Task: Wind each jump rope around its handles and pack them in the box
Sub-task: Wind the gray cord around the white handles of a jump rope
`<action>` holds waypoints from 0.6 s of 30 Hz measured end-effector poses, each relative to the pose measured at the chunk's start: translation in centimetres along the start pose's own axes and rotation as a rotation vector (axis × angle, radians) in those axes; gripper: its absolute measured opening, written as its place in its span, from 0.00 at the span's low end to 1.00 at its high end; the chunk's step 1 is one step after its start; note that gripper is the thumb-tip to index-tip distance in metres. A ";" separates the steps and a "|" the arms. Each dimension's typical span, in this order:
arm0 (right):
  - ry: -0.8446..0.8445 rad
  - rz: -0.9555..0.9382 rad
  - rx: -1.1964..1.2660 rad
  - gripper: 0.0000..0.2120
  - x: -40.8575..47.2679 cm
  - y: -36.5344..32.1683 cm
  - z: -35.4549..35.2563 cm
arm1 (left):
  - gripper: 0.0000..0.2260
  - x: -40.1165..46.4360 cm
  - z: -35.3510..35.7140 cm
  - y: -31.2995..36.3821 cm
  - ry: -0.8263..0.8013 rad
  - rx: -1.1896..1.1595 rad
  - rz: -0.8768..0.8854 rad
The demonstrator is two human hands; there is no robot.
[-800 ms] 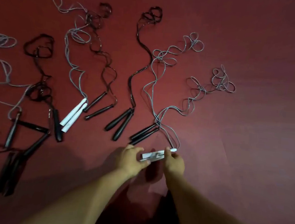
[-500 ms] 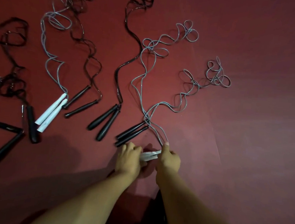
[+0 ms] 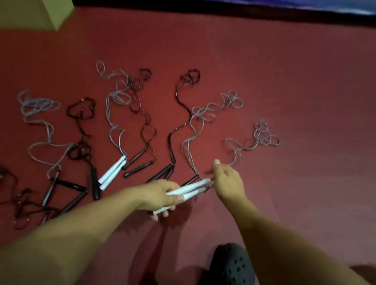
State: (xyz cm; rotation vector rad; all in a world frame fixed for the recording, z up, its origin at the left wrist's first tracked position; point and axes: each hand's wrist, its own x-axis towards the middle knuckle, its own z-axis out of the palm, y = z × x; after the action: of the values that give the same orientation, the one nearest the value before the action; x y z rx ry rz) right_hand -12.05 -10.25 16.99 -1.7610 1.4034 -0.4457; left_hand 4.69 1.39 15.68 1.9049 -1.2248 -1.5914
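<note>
While the left hand (image 3: 158,196) grips the pair of white handles (image 3: 185,192) side by side, tips pointing up-right, the right hand (image 3: 226,181) sits just past those tips with loose fingers, pinching the grey rope (image 3: 247,147), I think, though it's blurry. That rope trails away beyond the right hand across the red floor (image 3: 307,129). More jump ropes (image 3: 115,136) lie left of the left hand. No readable writing. Black clog (image 3: 231,274) below the right arm.
</note>
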 end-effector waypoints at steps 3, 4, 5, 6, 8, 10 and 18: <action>-0.106 0.005 0.052 0.30 -1.8 -5.4 -3.2 | 0.03 -4.8 -3.1 3.2 0.151 0.067 0.111; -0.128 -0.038 0.030 0.30 -2.4 -7.1 -4.1 | 0.03 -6.5 -4.0 4.2 0.200 0.068 0.135; -0.145 -0.095 0.009 0.32 -3.0 -8.6 -4.8 | 0.03 -8.1 -4.9 5.1 0.240 0.060 0.155; -0.156 -0.150 -0.001 0.32 -3.7 -10.5 -5.6 | 0.04 -10.0 -5.8 6.0 0.276 0.057 0.178; -0.197 -0.229 0.028 0.29 -4.3 -13.5 -6.8 | 0.04 -12.6 -7.4 7.6 0.308 0.041 0.212; -0.261 -0.290 0.108 0.25 -5.7 -17.1 -8.1 | 0.04 -16.2 -8.5 9.7 0.358 0.010 0.257; -0.687 -0.384 0.260 0.18 -10.1 -20.8 -8.0 | 0.05 -23.4 -7.8 9.5 0.581 -0.235 0.252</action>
State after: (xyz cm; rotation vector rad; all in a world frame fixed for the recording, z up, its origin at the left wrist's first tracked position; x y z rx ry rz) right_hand -7.72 -3.04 39.99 -1.7303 0.5078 -0.1739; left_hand 8.67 12.94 39.16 1.7919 -0.9302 -0.9101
